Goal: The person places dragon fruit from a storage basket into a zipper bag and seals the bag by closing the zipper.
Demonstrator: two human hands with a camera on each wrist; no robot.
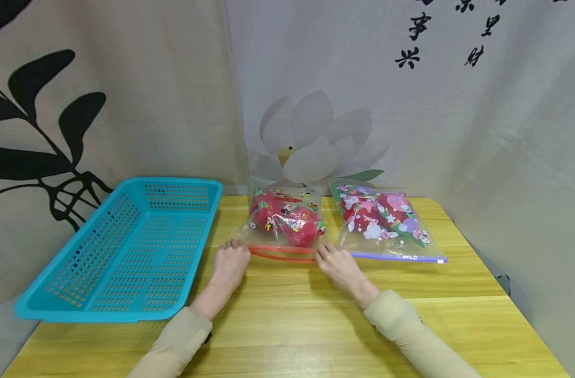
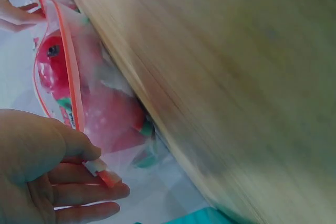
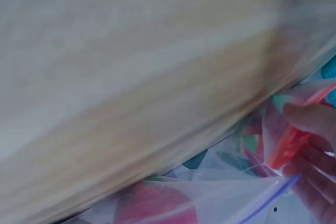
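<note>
A clear zip bag [image 1: 287, 220] with cartoon prints lies on the table, pinkish-red rounded things showing inside. Its red seal strip [image 1: 280, 247] faces me and gapes into a narrow loop. My left hand [image 1: 232, 260] holds the left end of that strip; in the left wrist view, thumb and fingers pinch the corner beside a small white slider [image 2: 94, 167]. At the strip's other end, my right hand [image 1: 339, 266] pinches the red edge [image 3: 289, 148]. Close to the right hand lies a second zip bag [image 1: 382, 220] with a purple seal, its contents red.
On the left of the table stands a blue-green plastic basket [image 1: 188, 283] with perforated walls. The wooden table [image 1: 287, 331] reaches back to a printed cloth [image 1: 316, 68] hanging behind it.
</note>
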